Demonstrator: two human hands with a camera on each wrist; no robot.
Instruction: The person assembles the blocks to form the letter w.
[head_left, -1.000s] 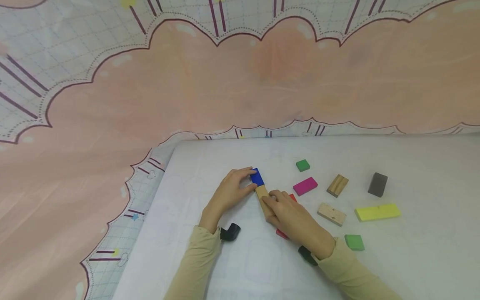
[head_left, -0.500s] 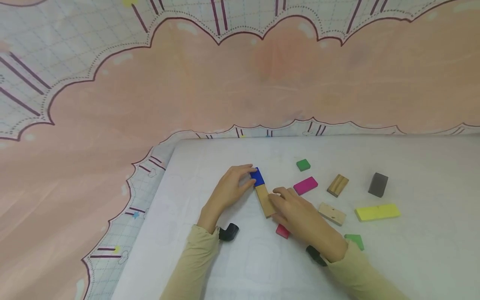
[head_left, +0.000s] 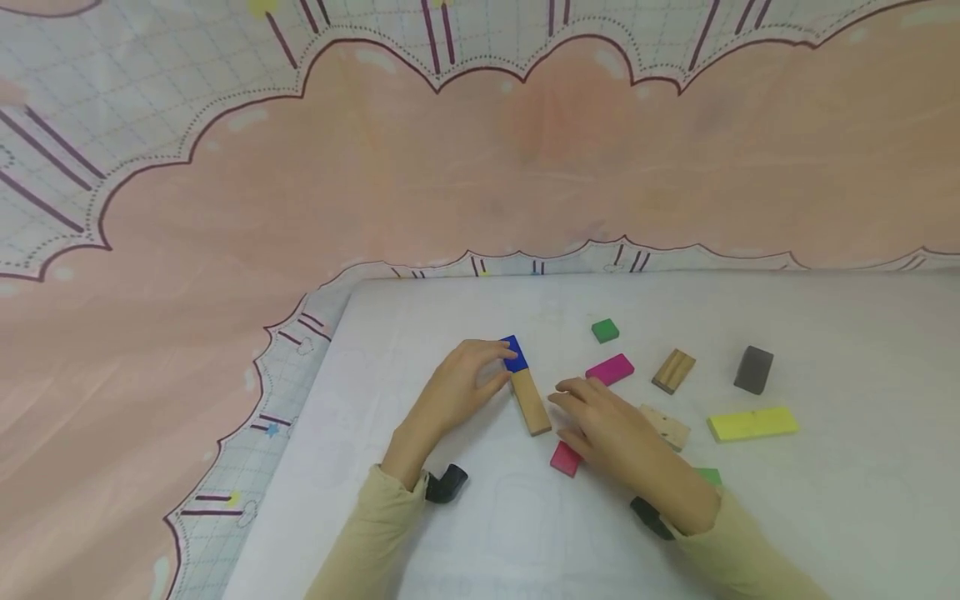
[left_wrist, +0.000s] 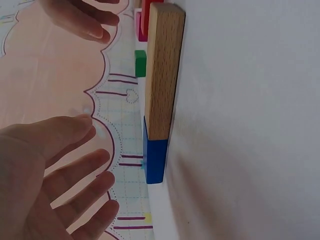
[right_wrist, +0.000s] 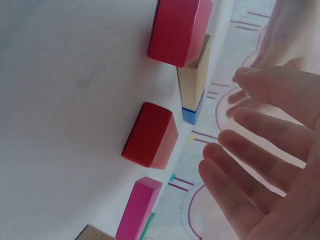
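A blue block [head_left: 515, 354] and a longer plain wooden block [head_left: 531, 403] lie end to end in one line. My left hand [head_left: 459, 387] hovers beside the blue block, overlapping it in the head view. In the left wrist view, its loosely bent fingers [left_wrist: 82, 175] stand apart from both blocks. To the right, my right hand [head_left: 611, 425] hangs over the table with spread fingers, holding nothing. Under it lies a pinkish-red block [head_left: 566, 459]. A second red block [right_wrist: 149, 135] shows in the right wrist view, hidden by the hand in the head view.
Magenta [head_left: 610, 369], green [head_left: 605, 330], dark grey [head_left: 753, 370] and yellow blocks [head_left: 752, 424] lie scattered to the right. Among them are a grooved wooden block [head_left: 673, 371] and a pale wooden block [head_left: 667, 427]. Another green block [head_left: 708, 476] is partly covered by the right forearm.
My right hand has come off the wooden block and moved right, over the red blocks. The left hand has drawn back a little from the blue block. The joined blocks have stayed put.
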